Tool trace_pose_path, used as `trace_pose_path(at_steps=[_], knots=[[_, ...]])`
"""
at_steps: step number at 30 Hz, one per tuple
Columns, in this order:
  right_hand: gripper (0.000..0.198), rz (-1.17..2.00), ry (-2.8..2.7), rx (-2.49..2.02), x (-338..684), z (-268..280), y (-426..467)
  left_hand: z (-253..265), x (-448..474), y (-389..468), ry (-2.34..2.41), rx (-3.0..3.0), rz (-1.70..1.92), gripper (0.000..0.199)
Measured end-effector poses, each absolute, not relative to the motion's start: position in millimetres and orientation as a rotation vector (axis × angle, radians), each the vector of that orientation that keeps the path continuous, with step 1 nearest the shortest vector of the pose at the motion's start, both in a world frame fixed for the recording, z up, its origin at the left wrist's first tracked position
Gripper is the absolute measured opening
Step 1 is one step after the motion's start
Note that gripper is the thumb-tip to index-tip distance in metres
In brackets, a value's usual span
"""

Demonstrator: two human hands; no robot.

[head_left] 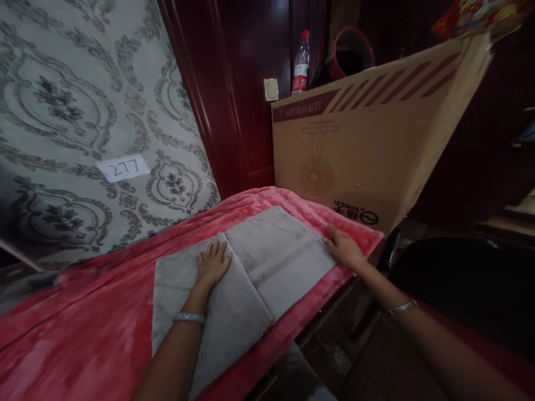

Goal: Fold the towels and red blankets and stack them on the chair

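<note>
A grey plush cloth lies flat over a pink-red plush blanket. A seam or fold edge splits it into a left panel and a right panel; the right one has a smoother, lighter band along its near side. My left hand rests palm down on the left panel beside that seam, fingers spread. At the far right edge of the cloth is my right hand, its fingertips on the cloth's border and the blanket, fingers slightly apart. Nothing shows gripped in either hand.
A large cardboard box stands behind the blanket at right, with a red-capped bottle at its back. A dark seat is at right. Patterned wallpaper with a "277" paper rises at left.
</note>
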State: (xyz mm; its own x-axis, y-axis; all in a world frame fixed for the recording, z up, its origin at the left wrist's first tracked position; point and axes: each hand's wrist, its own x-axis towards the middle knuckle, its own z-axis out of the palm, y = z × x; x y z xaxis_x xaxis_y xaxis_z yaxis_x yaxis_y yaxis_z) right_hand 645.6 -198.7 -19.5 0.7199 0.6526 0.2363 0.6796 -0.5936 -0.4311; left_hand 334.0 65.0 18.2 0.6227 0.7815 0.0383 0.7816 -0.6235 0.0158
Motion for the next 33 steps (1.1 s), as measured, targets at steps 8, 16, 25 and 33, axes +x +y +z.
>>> trace_pose_path(at_steps=[8, 16, 25, 33], knots=[[0.034, -0.013, -1.06, -2.482, 645, -21, -189, 26, 334, 62, -1.344, -2.813, -0.067, 0.062], [0.037, 0.13, -0.957, -2.433, 660, -18, -178, 30, 335, 30, -1.177, -2.883, -0.065, 0.063], [0.031, 0.423, -0.88, -2.034, 662, -10, -191, 9, 330, 18, -1.16, -2.909, -0.235, 0.058], [0.009, 0.47, -0.648, -1.658, 620, -22, -202, 13, 324, 18, -1.358, -3.398, -1.02, 0.035]])
